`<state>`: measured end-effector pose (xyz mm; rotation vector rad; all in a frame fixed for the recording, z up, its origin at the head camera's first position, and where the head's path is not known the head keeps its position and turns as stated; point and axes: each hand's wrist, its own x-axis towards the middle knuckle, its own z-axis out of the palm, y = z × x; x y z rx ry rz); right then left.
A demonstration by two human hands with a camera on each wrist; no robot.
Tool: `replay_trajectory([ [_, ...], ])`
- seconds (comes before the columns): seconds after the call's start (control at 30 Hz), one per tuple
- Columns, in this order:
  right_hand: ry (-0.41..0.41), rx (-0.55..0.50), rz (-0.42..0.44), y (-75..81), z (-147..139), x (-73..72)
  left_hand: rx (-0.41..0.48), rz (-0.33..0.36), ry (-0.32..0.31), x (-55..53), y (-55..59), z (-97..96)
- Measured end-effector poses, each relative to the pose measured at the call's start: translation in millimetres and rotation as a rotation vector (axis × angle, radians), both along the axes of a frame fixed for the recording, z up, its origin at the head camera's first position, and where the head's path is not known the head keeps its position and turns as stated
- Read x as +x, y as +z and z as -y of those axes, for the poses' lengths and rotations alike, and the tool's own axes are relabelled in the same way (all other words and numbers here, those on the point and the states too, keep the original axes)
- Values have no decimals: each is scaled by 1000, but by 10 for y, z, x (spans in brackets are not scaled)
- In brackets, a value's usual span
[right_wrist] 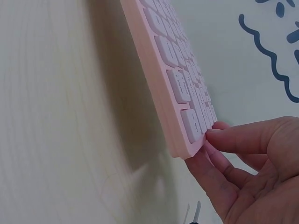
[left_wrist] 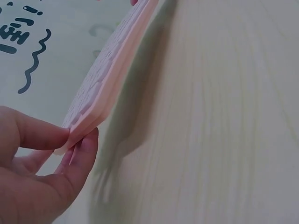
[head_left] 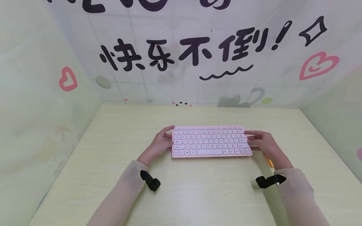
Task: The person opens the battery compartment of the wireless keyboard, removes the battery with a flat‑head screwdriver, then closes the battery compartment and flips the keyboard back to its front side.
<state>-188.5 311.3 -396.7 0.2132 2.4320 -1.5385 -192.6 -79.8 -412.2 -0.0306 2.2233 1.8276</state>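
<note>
A pink keyboard (head_left: 210, 141) with pale keys lies level across the middle of the head view, its long spacebar edge towards me. At its left end my left hand (head_left: 160, 143) pinches the side edge; in the left wrist view the thumb is on top and fingers are underneath. My right hand (head_left: 265, 143) grips the opposite end the same way, thumb at the keys' border and fingertips (right_wrist: 198, 163) below the pink casing. Both wrist views show the keyboard raised off the table, with a shadow under it.
The pale wooden table (head_left: 209, 191) runs back to a white printed backdrop (head_left: 175, 84) with black lettering, and printed sheets stand on both sides. A small orange thing (head_left: 269, 162) shows partly from behind my right wrist. Each sleeve carries a black wrist device (head_left: 150, 180).
</note>
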Motion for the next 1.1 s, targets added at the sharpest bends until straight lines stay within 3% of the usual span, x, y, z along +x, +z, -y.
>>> replay_trajectory([
  [0.23,16,6,-34,113,50,64,162,58,-87,10,63,79],
  [0.43,-2,-23,-41,21,-32,0,275,83,-79,20,101,91],
  [0.67,-32,-14,-37,-44,-70,-68,312,63,-80,17,125,86],
  [0.9,-6,-8,-31,-121,-146,-95,337,65,-149,16,156,98],
  [1.1,0,-4,-52,-205,-184,-126,360,61,-145,30,205,105],
])
